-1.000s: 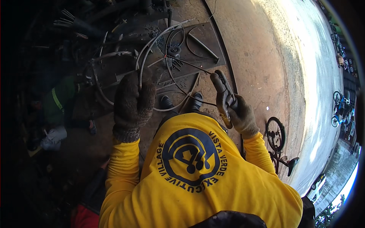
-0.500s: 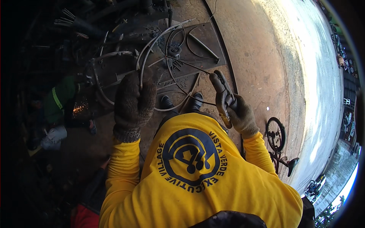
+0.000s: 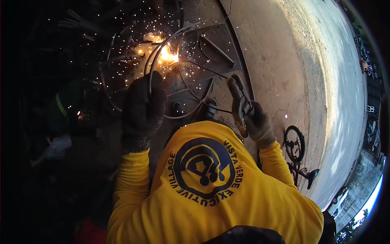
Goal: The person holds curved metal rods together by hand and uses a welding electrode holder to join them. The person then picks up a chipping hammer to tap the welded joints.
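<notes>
Both gripping, well apart: your left hand (image 3: 143,106) is clamped on the curved metal bar (image 3: 151,75) ahead of you, your right hand (image 3: 258,124) on the electrode holder (image 3: 239,97), its rod (image 3: 203,68) ending in glaring sparks (image 3: 168,55). Recommended: brace the bar, feed the rod evenly.

That's two gloved hands of mine, left hand (image 3: 144,105) and right hand (image 3: 260,124), with one electrode holder (image 3: 239,99), one welding rod (image 3: 203,68) and one glaring arc (image 3: 175,58)! Sparks (image 3: 140,52) everywhere, far too many to count, and the bent bars (image 3: 155,57) overlap past counting too. Below me, two shoes (image 3: 211,108); on me, one yellow shirt (image 3: 174,217), one round emblem (image 3: 204,173). Off right, one bicycle (image 3: 295,167) showing one wheel (image 3: 295,143), one saddle (image 3: 312,175).
</notes>
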The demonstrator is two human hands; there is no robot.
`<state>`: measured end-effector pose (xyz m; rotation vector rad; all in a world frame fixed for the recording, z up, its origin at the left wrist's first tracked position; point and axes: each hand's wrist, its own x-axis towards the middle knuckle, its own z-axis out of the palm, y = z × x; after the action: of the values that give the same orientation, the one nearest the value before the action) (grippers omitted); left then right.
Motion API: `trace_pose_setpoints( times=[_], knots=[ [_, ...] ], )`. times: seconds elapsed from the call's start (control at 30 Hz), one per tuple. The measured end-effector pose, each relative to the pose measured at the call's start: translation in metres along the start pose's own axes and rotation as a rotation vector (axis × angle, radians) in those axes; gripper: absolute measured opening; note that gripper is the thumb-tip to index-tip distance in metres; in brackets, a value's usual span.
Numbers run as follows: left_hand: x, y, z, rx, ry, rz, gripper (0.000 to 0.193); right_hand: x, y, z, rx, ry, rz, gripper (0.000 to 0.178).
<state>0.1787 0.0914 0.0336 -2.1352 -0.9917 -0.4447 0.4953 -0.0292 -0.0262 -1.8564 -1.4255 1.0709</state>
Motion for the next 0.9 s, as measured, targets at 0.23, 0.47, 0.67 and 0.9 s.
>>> trace_pose_setpoints(
  times=[0.23, 0.47, 0.67, 0.9],
  knots=[
    [-0.016, -0.008, 0.015, -0.218, -0.034, 0.010, 0.044, 0.000, 0.007, 0.001, 0.078, 0.021, -0.015, 0.047],
    [-0.028, -0.004, 0.025, -0.184, 0.084, -0.004, 0.047, 0.001, 0.006, 0.004, 0.057, 0.023, -0.022, 0.048],
    [-0.032, -0.009, 0.021, -0.078, 0.004, 0.032, 0.048, 0.002, 0.008, 0.005, 0.073, 0.016, 0.006, 0.049],
    [-0.042, -0.009, 0.033, -0.286, 0.037, -0.040, 0.043, 0.004, 0.003, 0.003, 0.062, -0.012, 0.051, 0.050]
  ],
)
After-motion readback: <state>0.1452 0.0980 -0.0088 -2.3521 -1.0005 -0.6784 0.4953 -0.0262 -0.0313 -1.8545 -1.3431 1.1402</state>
